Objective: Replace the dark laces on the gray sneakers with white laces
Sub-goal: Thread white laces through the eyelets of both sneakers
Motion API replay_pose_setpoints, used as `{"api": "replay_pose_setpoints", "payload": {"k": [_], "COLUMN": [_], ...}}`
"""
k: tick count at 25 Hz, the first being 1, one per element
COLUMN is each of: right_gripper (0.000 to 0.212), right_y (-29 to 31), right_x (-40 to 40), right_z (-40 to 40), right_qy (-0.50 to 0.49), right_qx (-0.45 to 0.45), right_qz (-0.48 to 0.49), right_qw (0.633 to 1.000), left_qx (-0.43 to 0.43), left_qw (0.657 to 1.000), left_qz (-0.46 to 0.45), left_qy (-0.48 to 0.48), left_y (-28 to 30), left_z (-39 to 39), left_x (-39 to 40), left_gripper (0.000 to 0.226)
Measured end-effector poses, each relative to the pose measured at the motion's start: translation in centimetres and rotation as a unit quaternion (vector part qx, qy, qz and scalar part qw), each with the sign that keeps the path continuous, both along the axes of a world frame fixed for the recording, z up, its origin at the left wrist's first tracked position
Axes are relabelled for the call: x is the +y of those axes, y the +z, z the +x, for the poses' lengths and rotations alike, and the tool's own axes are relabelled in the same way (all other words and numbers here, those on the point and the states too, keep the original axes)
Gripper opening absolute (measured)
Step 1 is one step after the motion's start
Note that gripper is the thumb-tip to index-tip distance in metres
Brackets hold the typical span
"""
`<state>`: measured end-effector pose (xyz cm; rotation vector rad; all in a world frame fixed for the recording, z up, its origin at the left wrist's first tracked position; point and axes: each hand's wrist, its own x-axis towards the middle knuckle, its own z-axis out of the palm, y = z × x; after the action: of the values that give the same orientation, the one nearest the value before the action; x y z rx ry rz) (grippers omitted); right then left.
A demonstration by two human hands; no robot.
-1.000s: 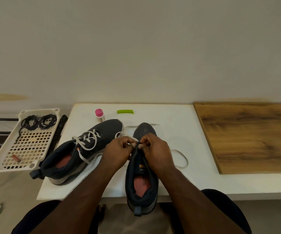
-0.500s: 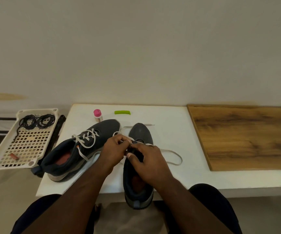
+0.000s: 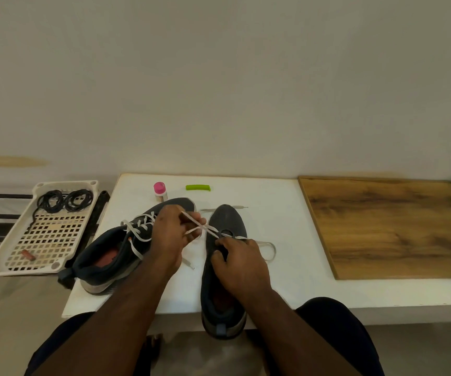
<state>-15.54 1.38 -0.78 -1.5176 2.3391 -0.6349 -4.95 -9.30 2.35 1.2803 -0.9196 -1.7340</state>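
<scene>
Two gray sneakers stand on the white table (image 3: 278, 272). The left sneaker (image 3: 110, 256) carries a white lace through its eyelets. The right sneaker (image 3: 225, 267) points away from me, its heel over the table's front edge. My left hand (image 3: 174, 237) pinches a white lace (image 3: 201, 226) and holds it taut, up and to the left of the right sneaker's front eyelets. My right hand (image 3: 239, 261) grips the right sneaker's upper by the eyelets. The lace's other end loops on the table to the right (image 3: 269, 249). Dark laces (image 3: 64, 200) lie coiled in a tray.
A white perforated tray (image 3: 40, 268) stands left of the table, with a small red piece in it. A pink-capped bottle (image 3: 160, 191) and a green clip (image 3: 197, 187) lie at the table's back. A wooden board (image 3: 398, 226) covers the right side.
My left hand has drawn the white lace up and to the left, away from the right sneaker. My right hand has slid back along the shoe's upper.
</scene>
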Motion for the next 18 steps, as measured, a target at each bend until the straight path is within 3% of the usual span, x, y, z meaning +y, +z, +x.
{"api": "replay_pose_setpoints", "payload": {"k": [1,3,5,6,7,8,9,10,12,13,14,15,16,17,18], "right_gripper": [0.031,0.029,0.027,0.027,0.028,0.028,0.029,0.030,0.030,0.030,0.029,0.028,0.026,0.025,0.025], "right_y": [-0.2,-0.4,-0.5,-0.6,-0.6,-0.6,-0.5,-0.4,-0.3,-0.3,-0.3,-0.4,-0.5,-0.6,-0.7], "right_x": [0.0,-0.2,-0.3,-0.4,-0.4,-0.4,-0.3,-0.2,-0.2,-0.1,-0.1,-0.1,-0.2,-0.2,-0.3], "right_z": [-0.1,-0.1,-0.1,-0.1,-0.2,-0.2,-0.3,-0.3,-0.4,-0.4,-0.4,-0.4,-0.4,-0.4,-0.4], "right_qy": [0.001,0.004,0.012,0.019,0.023,0.022,0.020,0.018,0.019,0.020,0.018,0.017,0.016,0.017,0.019], "right_qx": [-0.001,0.000,0.002,0.002,0.001,-0.002,-0.007,-0.010,-0.011,-0.011,-0.012,-0.013,-0.013,-0.010,-0.007], "right_qz": [0.000,-0.004,-0.005,-0.005,-0.005,-0.006,-0.007,-0.010,-0.009,-0.007,-0.007,-0.007,-0.010,-0.013,-0.017], "right_qw": [1.000,1.000,1.000,1.000,1.000,1.000,1.000,1.000,1.000,1.000,1.000,1.000,1.000,1.000,1.000], "left_qx": [0.016,-0.136,-0.321,-0.367,-0.396,-0.409,-0.398,-0.351,-0.121,0.004,0.070,0.055,-0.031,-0.164,-0.291], "left_qw": [1.000,0.983,0.884,0.835,0.804,0.795,0.810,0.854,0.972,0.994,0.996,0.996,0.993,0.965,0.906], "left_qz": [0.008,-0.080,-0.212,-0.246,-0.268,-0.289,-0.300,-0.289,-0.172,-0.099,-0.058,-0.063,-0.114,-0.184,-0.251], "left_qy": [0.011,-0.092,-0.266,-0.328,-0.352,-0.342,-0.308,-0.252,-0.105,-0.047,-0.008,0.004,-0.020,-0.087,-0.177], "left_y": [-0.1,-1.0,-2.5,-3.1,-3.6,-3.6,-3.3,-2.9,-1.4,-0.5,0.0,0.1,-0.2,-0.8,-1.7], "left_z": [0.4,0.8,1.0,0.9,0.9,0.8,0.8,0.7,0.6,0.6,0.7,0.8,1.0,1.3,1.4], "left_x": [-0.4,-0.8,-0.5,-0.4,-0.5,-0.5,-0.5,-0.5,-0.6,-0.6,-0.5,-0.5,-0.7,-0.9,-0.8], "left_gripper": [0.025,0.020,0.012,0.010,0.008,0.007,0.011,0.014,0.021,0.023,0.024,0.022,0.017,0.012,0.010]}}
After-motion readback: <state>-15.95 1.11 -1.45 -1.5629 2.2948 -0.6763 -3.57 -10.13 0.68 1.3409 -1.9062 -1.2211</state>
